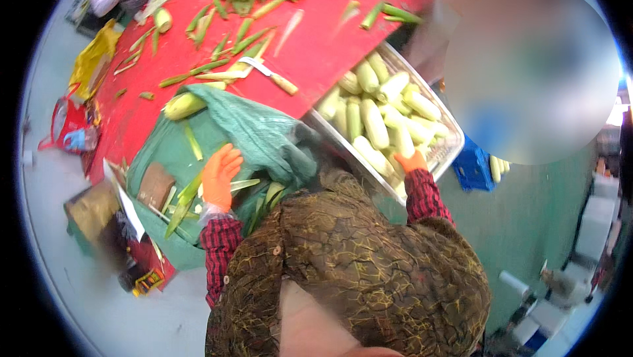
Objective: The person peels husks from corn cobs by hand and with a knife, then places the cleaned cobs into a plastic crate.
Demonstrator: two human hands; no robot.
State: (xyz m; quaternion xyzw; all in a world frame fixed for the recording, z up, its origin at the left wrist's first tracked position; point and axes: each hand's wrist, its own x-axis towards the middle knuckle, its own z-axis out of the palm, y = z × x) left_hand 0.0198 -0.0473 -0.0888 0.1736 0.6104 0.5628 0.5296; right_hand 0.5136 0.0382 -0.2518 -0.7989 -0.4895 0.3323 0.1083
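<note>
An orange-gloved right hand (413, 161) meets a corn ear's (401, 138) near end — grip unclear — the ear pointing far inside the crate (453, 136), well right of the empty, open-fingered left hand (222, 175) above a green sack (254, 116).

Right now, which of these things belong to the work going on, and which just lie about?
Likely part of the work: corn ears at the right hand; pale crate; husks near the left hand; green sack; knife; red table.

Apparently lying about: yellow bag; red bag.
</note>
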